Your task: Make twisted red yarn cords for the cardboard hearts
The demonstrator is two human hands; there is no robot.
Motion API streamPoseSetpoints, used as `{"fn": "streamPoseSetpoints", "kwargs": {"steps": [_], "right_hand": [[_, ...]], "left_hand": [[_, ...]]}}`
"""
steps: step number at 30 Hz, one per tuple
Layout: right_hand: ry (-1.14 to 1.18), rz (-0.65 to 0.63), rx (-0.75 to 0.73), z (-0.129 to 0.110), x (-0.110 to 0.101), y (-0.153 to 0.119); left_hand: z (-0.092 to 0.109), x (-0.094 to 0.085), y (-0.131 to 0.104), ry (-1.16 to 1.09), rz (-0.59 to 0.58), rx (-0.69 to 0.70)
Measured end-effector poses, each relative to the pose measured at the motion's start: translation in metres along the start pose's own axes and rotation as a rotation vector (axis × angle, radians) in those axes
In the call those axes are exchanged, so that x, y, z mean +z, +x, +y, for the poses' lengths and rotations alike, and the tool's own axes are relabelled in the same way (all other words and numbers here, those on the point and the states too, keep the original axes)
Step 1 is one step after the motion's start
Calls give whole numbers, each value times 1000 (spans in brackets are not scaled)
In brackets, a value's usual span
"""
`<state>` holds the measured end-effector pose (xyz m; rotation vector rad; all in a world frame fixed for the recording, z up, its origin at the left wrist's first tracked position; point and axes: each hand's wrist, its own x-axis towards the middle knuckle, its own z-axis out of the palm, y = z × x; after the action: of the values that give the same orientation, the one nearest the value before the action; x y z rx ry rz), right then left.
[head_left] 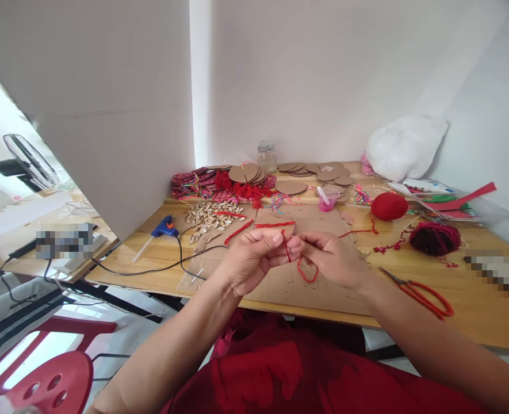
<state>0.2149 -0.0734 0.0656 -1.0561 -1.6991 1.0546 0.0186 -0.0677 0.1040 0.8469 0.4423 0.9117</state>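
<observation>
My left hand (265,250) is closed with red yarn (286,247) pinched in its fingers, above a flat sheet of cardboard (254,290). Beside it, nearly touching, my right hand (329,256) is closed on the same yarn, its fingertips partly hidden. A loop of the yarn hangs below the fingers. From the right side a red strand runs over the table toward a red yarn ball (389,206). Just beyond my hands lie short twisted red cords (238,231).
Scissors with red handles (427,296) lie at the right, near a dark red yarn skein (435,238). A blue glue gun (165,227) with its cord is at left, by a pile of shell-like pieces (213,217). Cardboard discs (291,188) and a glass jar (266,156) stand behind.
</observation>
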Motion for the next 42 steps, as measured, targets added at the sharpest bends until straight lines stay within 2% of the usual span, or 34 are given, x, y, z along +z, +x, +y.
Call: {"fn": "streamPoseSetpoints", "kwargs": {"steps": [3,7,11,19,30,34,38,42], "right_hand": [[-18,-30,72,4,13,-9],[-200,-33,49,-11,22,-19],[-325,-26,45,-18,21,-20],[-279,5,57,-15,21,-16],[-405,-9,-12,-19,23,-20],[-471,-18,-48,-26,24,-24],[-499,-25,-130,-44,17,-29],[-457,0,-266,-66,2,-26]], "left_hand": [[3,-2,4,-69,33,62],[2,-5,7,-101,51,121],[1,-7,6,-109,55,110],[1,0,1,-125,106,76],[-4,-4,5,-49,154,168],[-9,-8,9,20,183,227],[-18,-17,10,218,198,294],[-27,-21,7,368,134,240]]}}
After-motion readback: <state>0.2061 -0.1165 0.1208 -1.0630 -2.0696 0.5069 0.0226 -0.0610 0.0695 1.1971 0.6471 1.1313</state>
